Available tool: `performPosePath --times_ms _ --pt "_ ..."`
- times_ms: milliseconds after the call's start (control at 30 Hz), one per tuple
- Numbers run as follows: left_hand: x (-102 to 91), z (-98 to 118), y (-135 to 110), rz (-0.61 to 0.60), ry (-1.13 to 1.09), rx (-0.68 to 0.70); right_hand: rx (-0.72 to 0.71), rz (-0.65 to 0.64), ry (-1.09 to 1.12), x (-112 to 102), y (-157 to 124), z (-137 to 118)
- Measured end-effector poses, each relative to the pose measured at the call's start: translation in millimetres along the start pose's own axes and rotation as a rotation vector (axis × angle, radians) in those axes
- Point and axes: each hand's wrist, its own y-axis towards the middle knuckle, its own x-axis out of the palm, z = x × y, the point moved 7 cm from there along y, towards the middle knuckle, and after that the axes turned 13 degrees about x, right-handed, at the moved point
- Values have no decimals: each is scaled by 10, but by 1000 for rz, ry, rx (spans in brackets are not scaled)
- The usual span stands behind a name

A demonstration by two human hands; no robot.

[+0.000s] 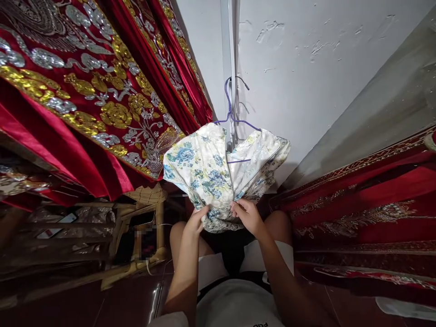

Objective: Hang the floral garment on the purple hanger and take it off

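A white blouse with blue and green flowers hangs in front of me on a purple hanger. Its neckline opens in a V, and the hanger's bar crosses the gap. The gathered lower part of the blouse bunches above my lap. My left hand pinches its lower left side, thumb on the front and fingers partly hidden behind the cloth. At the centre front, below the V, my right hand grips the edge of the blouse between thumb and fingers.
Red cloth with gold and silver sequins hangs at upper left. More red ornamented fabric is on the right. A bamboo stool stands at left, near a phone. The white wall has peeling paint; a metal post runs up it.
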Motion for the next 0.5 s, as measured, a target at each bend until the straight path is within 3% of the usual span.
performPosePath --times_ms 67,167,200,267,367,500 --pt "38 39 95 46 135 118 15 40 25 -2 17 -14" --pt "87 232 0 239 452 490 31 106 21 -2 33 -23" --pt "166 275 -68 251 538 593 28 113 7 6 35 -38" --pt "443 265 -152 89 653 691 11 85 -43 33 42 -110" --pt "867 121 -191 -250 700 649 -35 29 -126 -17 92 -391" --pt "1139 -32 -170 -443 810 619 -154 125 -100 -381 302 -1185"
